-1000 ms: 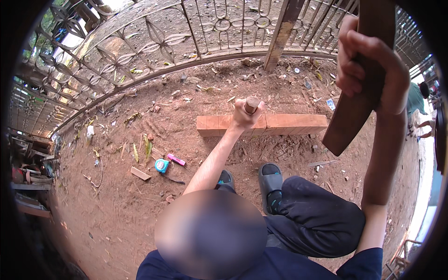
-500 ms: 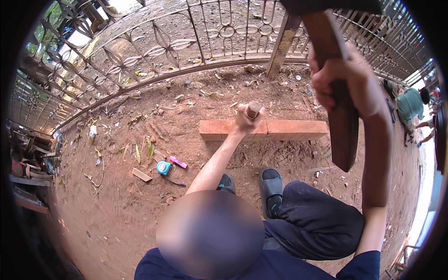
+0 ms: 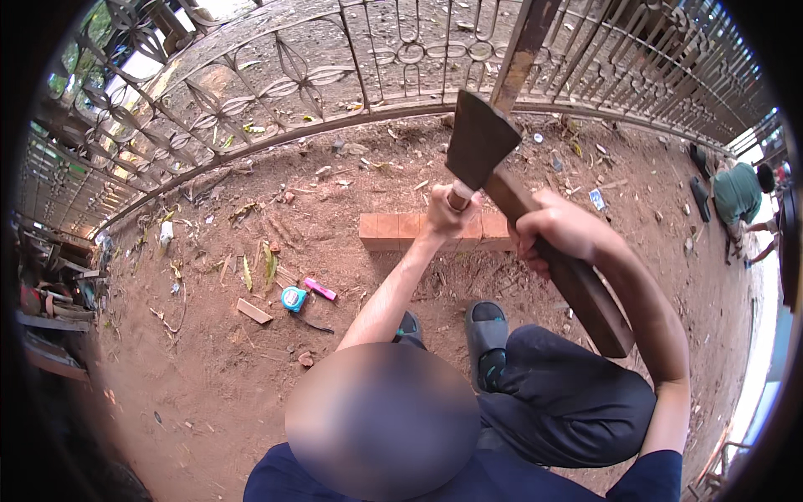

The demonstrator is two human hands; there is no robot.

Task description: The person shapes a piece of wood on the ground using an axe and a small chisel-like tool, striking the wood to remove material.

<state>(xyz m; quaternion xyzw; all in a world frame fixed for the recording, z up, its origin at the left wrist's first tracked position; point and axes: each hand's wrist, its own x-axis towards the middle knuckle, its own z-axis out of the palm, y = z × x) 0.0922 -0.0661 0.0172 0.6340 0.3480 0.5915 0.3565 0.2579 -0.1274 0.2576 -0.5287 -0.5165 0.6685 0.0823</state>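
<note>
A reddish squared timber, with lines across it, lies on the dirt in front of my feet. Over it, my left hand is closed around the upright wooden handle of what looks like a chisel; its lower end is hidden behind the fist. My right hand grips an axe by its thick wooden handle, below the head. The dark axe head is right at the chisel's top, and I cannot tell whether they touch. My right arm and the axe cover the timber's right end.
Left of my feet lie a blue tape measure, a pink marker-like stick and a small wood offcut. A metal fence with a post runs along the far side. Another person crouches at the far right.
My right hand has swung the axe down and leftward, from high at the upper right to the top of the chisel. My left hand has stayed nearly in place.
</note>
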